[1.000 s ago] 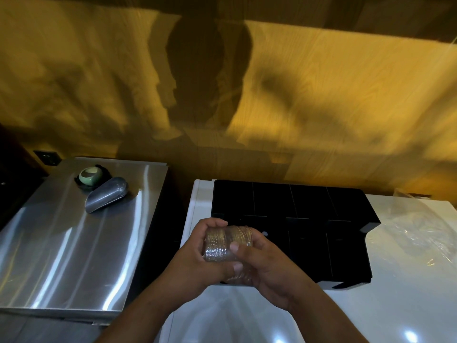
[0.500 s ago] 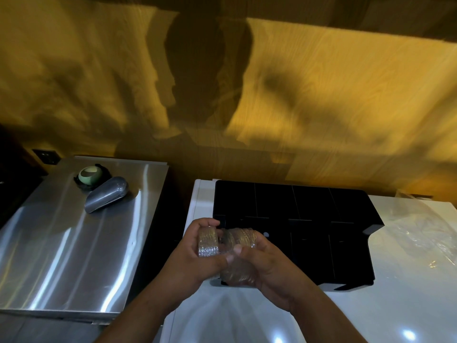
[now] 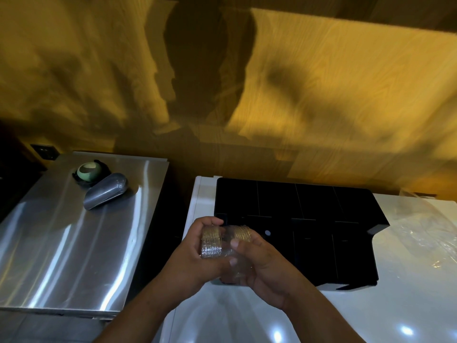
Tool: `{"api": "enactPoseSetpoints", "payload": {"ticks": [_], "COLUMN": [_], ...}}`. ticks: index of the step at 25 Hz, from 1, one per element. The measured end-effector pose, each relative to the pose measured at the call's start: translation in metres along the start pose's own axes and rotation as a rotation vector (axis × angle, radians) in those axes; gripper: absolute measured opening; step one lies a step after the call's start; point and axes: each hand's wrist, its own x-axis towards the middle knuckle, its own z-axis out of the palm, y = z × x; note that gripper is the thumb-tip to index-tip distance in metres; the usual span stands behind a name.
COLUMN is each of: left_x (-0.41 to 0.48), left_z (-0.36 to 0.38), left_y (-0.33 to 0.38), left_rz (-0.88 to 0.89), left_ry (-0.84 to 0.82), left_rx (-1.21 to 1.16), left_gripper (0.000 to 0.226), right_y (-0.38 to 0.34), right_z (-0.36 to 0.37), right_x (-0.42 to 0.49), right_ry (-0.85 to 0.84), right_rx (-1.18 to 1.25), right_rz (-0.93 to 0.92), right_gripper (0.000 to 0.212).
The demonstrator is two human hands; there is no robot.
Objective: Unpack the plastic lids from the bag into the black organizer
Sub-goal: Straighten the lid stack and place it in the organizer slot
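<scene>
Lids (image 3: 212,242), clear and nested in a short stack, are held in the head view just above the front left corner of the organizer (image 3: 309,214), which is set on the white desk (image 3: 395,305). The stack is gripped from both ends: the left hand (image 3: 195,263) is curled round one portion and the right hand (image 3: 262,266) round the other, with its thumb laid over the top. This two-ended grip is judged to serve for pulling the nested pieces apart, so that a portion fit for one compartment can be dropped in. The stack is kept close over the organizer, presumably so that little travel is needed. The clear bag (image 3: 425,233) is left crumpled on the desk beside the organizer, to the right. Whether anything remains in it cannot be told, and no lids can be made out in the dark compartments. Compared with a second ago, when the stack was clasped as one unbroken block, a gap has been opened and the left portion drawn off leftward. Organizer and bag are unmoved.
</scene>
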Motion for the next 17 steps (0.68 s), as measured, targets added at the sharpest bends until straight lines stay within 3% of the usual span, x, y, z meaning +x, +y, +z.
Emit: {"api": "enactPoseSetpoints", "payload": {"ticks": [5, 8, 11, 14, 17], "left_x": [0.006, 0.011, 0.015, 0.016, 0.015], "left_z": [-0.003, -0.011, -0.019, -0.02, -0.019], "left_y": [-0.005, -0.007, -0.009, -0.011, -0.013], "left_rz": [-0.008, -0.022, -0.039, -0.053, -0.06], "left_ry": [0.075, 0.156, 0.206, 0.227, 0.198], "left_rx": [-0.071, -0.096, -0.128, -0.149, -0.143], "left_gripper": [0.065, 0.059, 0.053, 0.054, 0.063], "right_y": [0.002, 0.0, -0.004, 0.01, 0.025], "right_z": [-0.003, -0.013, -0.021, -0.023, -0.02], "right_x": [0.008, 0.013, 0.012, 0.019, 0.032], "right_ry": [-0.013, 0.08, 0.253, 0.204, 0.214], "right_rx": [0.009, -0.111, -0.713, -1.522, -1.82], "right_rz": [0.0, -0.051, -0.158, -0.325, -0.432], "right_gripper": [0.056, 0.051, 0.071, 0.092, 0.092]}}
